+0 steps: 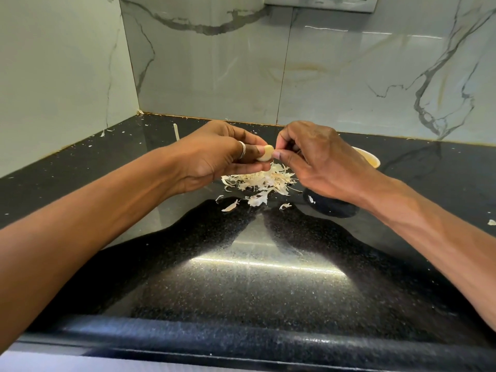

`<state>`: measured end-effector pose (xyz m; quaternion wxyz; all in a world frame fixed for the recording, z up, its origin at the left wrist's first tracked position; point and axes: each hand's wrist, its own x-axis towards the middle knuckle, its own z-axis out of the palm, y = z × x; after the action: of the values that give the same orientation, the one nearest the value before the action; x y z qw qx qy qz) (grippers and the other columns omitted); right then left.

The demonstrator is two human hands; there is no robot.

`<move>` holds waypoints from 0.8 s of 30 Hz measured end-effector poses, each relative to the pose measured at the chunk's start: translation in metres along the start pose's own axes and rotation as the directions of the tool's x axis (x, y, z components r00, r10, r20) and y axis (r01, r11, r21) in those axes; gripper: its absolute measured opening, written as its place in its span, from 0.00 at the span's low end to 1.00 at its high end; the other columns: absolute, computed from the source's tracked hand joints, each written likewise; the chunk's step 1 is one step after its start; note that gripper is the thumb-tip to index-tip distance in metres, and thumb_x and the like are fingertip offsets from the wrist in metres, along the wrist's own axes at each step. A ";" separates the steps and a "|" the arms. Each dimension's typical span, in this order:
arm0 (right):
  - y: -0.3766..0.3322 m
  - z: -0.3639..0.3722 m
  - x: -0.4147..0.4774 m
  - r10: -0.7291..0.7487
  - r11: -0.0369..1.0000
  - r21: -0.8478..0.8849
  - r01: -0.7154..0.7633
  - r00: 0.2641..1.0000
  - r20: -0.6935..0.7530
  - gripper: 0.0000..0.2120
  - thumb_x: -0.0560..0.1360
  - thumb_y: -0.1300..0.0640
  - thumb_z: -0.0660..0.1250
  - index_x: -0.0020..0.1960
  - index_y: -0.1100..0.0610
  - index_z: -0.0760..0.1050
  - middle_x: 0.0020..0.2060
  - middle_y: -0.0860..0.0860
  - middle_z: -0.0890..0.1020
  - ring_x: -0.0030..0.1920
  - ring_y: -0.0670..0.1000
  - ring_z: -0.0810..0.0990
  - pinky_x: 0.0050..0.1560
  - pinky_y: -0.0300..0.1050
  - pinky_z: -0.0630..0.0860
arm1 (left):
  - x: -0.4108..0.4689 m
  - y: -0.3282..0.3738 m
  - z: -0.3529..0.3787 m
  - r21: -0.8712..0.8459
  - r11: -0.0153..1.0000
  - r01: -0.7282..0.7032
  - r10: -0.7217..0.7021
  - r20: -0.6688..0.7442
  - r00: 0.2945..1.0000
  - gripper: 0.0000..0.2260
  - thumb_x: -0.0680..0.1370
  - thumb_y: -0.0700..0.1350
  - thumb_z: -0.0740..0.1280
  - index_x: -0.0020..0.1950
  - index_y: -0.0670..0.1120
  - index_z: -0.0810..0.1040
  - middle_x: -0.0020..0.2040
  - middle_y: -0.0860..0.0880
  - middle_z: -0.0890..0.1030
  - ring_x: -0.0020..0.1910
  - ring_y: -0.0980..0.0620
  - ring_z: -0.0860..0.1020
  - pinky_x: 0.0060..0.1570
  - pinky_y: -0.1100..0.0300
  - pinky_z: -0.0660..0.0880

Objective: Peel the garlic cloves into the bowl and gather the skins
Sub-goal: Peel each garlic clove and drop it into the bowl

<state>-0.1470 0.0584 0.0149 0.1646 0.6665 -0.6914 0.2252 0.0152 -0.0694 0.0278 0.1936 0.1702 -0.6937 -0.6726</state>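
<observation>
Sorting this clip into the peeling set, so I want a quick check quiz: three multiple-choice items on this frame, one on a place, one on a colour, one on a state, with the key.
1. Where is the pile of skins?
A. In the bowl
B. On the countertop, below the garlic clove
C. On a plate

2. What colour is the countertop?
A. Black, speckled
B. White
C. Brown wood

3. What is the garlic clove's state?
A. Lying on the countertop
B. Dropped in the bowl
C. Held in the left hand, the right hand pinching its end

Key: 1 B, the skins lie on the stone and the bowl stands apart behind the right hand; 2 A, dark flecked surface; 3 C, left fingers grip it in the air, with the right thumb and forefinger at its tip.
</observation>
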 end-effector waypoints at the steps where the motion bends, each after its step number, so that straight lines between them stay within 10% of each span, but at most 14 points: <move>1: 0.000 0.000 0.000 -0.006 1.000 -0.001 0.006 1.000 -0.010 0.05 0.83 0.51 0.64 0.51 0.50 0.70 0.42 0.41 0.73 0.41 0.39 0.73 0.41 0.31 0.69 | 0.000 0.000 0.000 0.000 1.000 0.004 -0.004 0.010 1.000 0.11 0.79 0.33 0.67 0.61 0.34 0.78 0.53 0.38 0.85 0.51 0.47 0.86 0.48 0.62 0.82; 24: -0.010 0.002 0.002 -0.083 0.996 -0.024 0.082 0.996 -0.018 0.03 0.82 0.56 0.66 0.51 0.53 0.71 0.42 0.47 0.76 0.40 0.39 0.72 0.45 0.34 0.71 | 0.005 -0.005 0.006 -0.064 0.998 -0.021 0.019 -0.038 0.999 0.10 0.82 0.32 0.61 0.57 0.40 0.80 0.47 0.42 0.84 0.43 0.53 0.84 0.51 0.58 0.83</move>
<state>-0.1372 0.0559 0.0155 0.1878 0.6904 -0.6642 0.2165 0.0081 -0.0668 0.0228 0.2187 0.1696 -0.6697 -0.6892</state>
